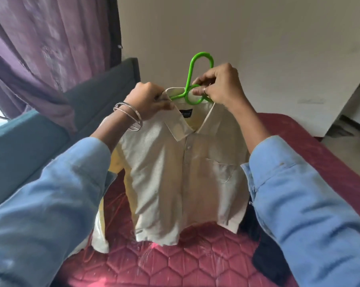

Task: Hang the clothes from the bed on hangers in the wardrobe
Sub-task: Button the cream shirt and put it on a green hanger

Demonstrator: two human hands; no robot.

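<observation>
A cream collared shirt (175, 175) hangs on a green plastic hanger (195, 79), held up over the bed. My left hand (150, 100) pinches the shirt's collar at its left side. My right hand (218, 83) grips the hanger at its neck loop, where the right side of the collar sits. The hanger's hook stands free above both hands. The shirt's hem hangs just above the mattress, and one sleeve droops at the lower left.
The bed has a red quilted mattress (195, 264). A dark garment (264, 251) lies on it at the right, partly behind my sleeve. An orange hanger (113, 212) lies under the shirt's left sleeve. A teal headboard (19, 154) and purple curtain (40, 48) stand at left.
</observation>
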